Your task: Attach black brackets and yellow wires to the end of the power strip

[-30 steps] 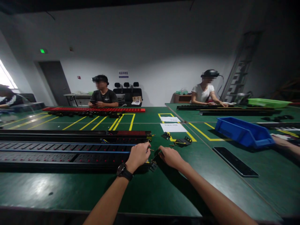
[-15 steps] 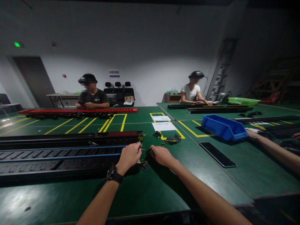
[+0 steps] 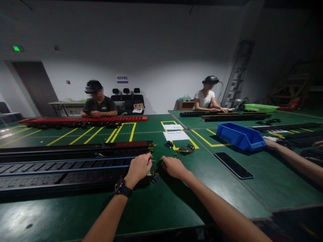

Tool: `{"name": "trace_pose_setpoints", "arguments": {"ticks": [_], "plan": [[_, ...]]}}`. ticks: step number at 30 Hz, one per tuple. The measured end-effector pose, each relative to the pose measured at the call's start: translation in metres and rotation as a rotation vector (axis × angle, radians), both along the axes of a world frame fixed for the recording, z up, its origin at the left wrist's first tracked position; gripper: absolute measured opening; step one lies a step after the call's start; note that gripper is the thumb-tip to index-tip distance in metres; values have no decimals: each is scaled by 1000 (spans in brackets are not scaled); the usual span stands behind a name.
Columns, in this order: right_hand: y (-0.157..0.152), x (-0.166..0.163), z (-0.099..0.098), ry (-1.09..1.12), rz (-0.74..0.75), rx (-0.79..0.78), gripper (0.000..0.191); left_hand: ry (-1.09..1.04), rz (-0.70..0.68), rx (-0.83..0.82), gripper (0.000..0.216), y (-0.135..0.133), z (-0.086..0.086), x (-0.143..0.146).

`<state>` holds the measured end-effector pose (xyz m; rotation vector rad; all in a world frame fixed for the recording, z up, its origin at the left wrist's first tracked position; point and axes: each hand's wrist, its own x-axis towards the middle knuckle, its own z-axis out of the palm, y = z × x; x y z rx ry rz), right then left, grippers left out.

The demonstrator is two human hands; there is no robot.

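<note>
Holding left hand (image 3: 139, 167) over black socket strips (image 3: 96, 174), maybe to steady them, and right hand (image 3: 174, 166) beside black bracket (image 3: 155, 179), with fingers bent but grip too hidden to tell.

The only words you can make out are on the wall beyond the far edge of the table (image 3: 234, 191): a sign (image 3: 122, 78) carries the dark characters 成品存放区. Just under them runs a blue strip (image 3: 122, 82) whose lettering is too small for you to read. Toward the table's far edge you have two white sheets, and both the farther sheet (image 3: 172, 127) and the nearer sheet (image 3: 176, 136) bear printed characters too blurred to tell. At the upper left, you see a sign lamp (image 3: 16, 48) glowing green, its symbol unreadable. A seated person's dark shirt (image 3: 107, 107) shows a pale, illegible chest mark.
</note>
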<state>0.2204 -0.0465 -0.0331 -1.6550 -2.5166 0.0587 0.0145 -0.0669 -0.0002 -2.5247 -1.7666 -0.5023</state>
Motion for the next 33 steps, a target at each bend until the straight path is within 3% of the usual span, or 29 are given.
{"name": "trace_pose_setpoints", "arguments": {"ticks": [18,28,33], "plan": [[2,1,-3,16,18,4,24,8,19,-27,22,-3,4,2],[1,0,1,8,-5,-17,23,49,-24,-65,45,0,5,-1],[1,-1,0,12,-14,-16,25,56,-33,-54,42,1,3,-1]]}}
